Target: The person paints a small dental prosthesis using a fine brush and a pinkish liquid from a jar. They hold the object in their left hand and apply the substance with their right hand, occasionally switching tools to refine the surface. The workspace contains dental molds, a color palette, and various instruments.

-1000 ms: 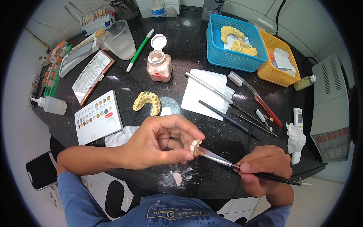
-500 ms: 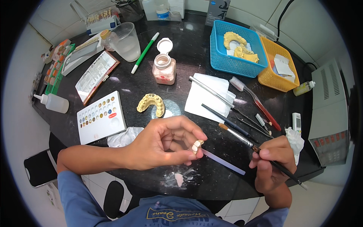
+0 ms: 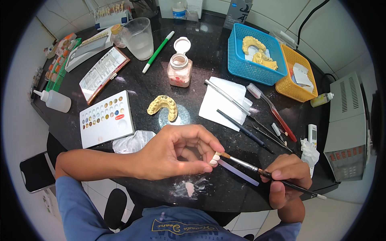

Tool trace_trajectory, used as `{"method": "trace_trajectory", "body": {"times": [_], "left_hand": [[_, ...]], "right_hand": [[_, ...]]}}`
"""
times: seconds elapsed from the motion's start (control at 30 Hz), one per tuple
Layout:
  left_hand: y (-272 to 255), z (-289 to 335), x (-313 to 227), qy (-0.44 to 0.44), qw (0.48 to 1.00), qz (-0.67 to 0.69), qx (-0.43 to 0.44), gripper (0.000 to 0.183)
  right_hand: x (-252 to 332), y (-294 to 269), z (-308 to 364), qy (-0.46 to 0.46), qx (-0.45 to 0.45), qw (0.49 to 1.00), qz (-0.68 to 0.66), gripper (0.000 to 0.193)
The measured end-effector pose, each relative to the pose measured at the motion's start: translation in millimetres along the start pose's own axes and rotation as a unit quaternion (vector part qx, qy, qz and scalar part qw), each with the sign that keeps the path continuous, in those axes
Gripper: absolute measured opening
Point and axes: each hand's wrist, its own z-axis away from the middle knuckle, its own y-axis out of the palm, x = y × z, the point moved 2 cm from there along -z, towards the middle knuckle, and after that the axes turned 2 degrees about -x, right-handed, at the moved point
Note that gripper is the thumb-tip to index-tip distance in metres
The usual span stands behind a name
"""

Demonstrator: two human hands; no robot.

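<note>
Between thumb and fingertips, my left hand (image 3: 177, 154) pinches a small dental bridge (image 3: 214, 160) of white teeth. My right hand (image 3: 288, 175) grips a fine brush (image 3: 246, 164) with a brown tip and dark handle. The brush tip meets the upper end of the bridge, beside my left index fingertip; whether the hairs touch it is too small to tell. Below the bridge a pale purple strip (image 3: 239, 173) lies on the black table. Beyond my left hand rests a yellow plaster tooth model (image 3: 163, 104). A pink powder patch (image 3: 189, 188) lies nearer me.
An open jar of pink powder (image 3: 179, 75) stands behind the model. At left lie a white shade palette (image 3: 100, 138) and crumpled tissue (image 3: 132, 142). Slim tools and a red toothbrush (image 3: 277, 114) lie around a white cloth (image 3: 217, 102). Blue (image 3: 257, 76) and yellow baskets (image 3: 295, 90) stand behind.
My right hand has brought the brush left and down, so its tip now meets the bridge. The bridge has turned slightly in my left fingers. The whole view has shifted a little.
</note>
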Motion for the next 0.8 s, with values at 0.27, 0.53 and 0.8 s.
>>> {"method": "trace_trajectory", "body": {"times": [0.27,0.53,0.8], "left_hand": [[0.1,1.0,-0.3,-0.003,1.0,-0.009,-0.005,0.034],[0.4,1.1,-1.1,-0.002,1.0,-0.007,-0.009,0.033],[-0.3,1.5,-0.5,-0.009,1.0,-0.004,-0.012,0.033]], "right_hand": [[0.0,2.4,-1.2,0.011,0.019,1.0,0.009,0.018],[-0.2,4.6,-2.3,0.011,0.028,0.999,0.017,0.016],[-0.2,3.4,-2.7,0.023,0.025,0.999,0.012,0.016]]}}
